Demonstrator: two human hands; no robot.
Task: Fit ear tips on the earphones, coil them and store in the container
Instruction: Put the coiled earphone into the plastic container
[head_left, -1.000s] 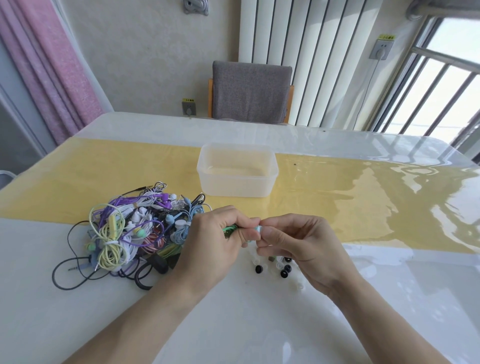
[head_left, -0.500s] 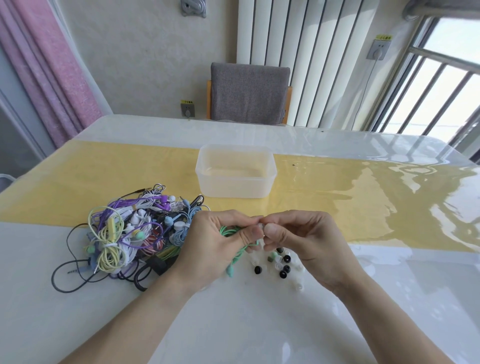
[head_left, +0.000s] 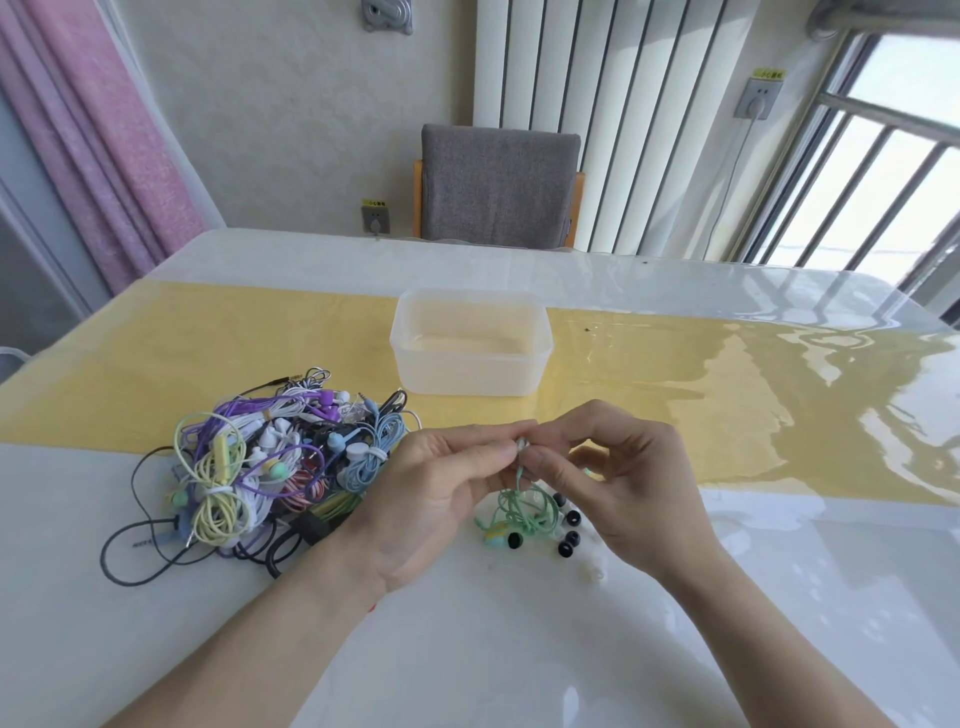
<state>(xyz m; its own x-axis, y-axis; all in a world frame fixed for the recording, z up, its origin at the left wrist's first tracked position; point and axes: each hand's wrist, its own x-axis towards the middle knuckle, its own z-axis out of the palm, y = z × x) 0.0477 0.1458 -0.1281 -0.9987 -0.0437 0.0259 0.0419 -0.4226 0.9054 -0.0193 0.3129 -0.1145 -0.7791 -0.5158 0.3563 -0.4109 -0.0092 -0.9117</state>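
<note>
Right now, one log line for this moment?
step: fitting ear tip | hands: both pinch green earphone | container: empty

One wide-angle head-worn view, looking forward and down across a table.

The camera sits close above both forearms, which enter from the bottom edge and meet at frame centre. It faces the glossy white table with a yellow band (head_left: 727, 415) and a grey upholstered chair (head_left: 498, 187) at upper centre. Straight lines bow near the edges.

Hands: an earbud end (head_left: 521, 444) is pinched between the left hand (head_left: 441, 499) and right hand (head_left: 618, 483).
Green earphone (head_left: 524, 512): hung below — cable looped on the table (head_left: 519, 649).
Ear tips (head_left: 569, 532): scattered beside it.
Container (head_left: 470, 345): set beyond — open.
</note>
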